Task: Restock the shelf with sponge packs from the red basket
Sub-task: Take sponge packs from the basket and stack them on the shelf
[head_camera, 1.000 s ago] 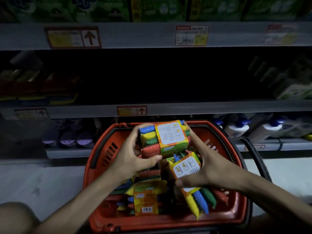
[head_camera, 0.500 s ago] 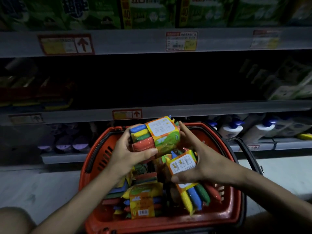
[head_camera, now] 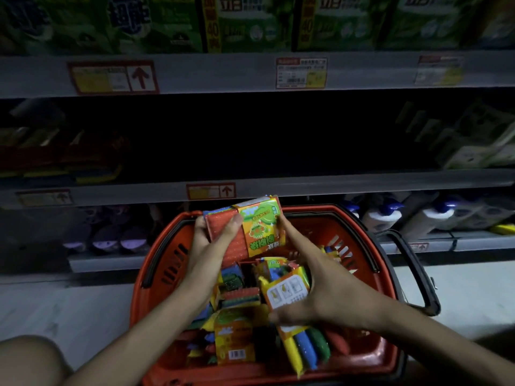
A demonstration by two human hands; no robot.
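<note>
A red basket (head_camera: 167, 263) full of several colourful sponge packs stands on the floor below the shelves. My left hand (head_camera: 214, 238) grips one sponge pack (head_camera: 250, 227) and holds it up above the basket's far rim, its green and orange label facing me. My right hand (head_camera: 323, 296) grips a second sponge pack (head_camera: 292, 324) low in the basket's right half; its outstretched index finger touches the raised pack. The dark middle shelf (head_camera: 306, 179) runs just behind the raised pack.
Flat packs (head_camera: 69, 162) lie on the middle shelf's left end, white packages (head_camera: 473, 151) on its right. White bottles with blue caps (head_camera: 390, 215) stand on the low shelf. Green detergent bags (head_camera: 250, 23) fill the top shelf. The basket's black handle (head_camera: 418, 271) hangs right.
My left hand has lifted its sponge pack higher and turned it, so its front label now faces me. My right hand stays on the other pack in the basket.
</note>
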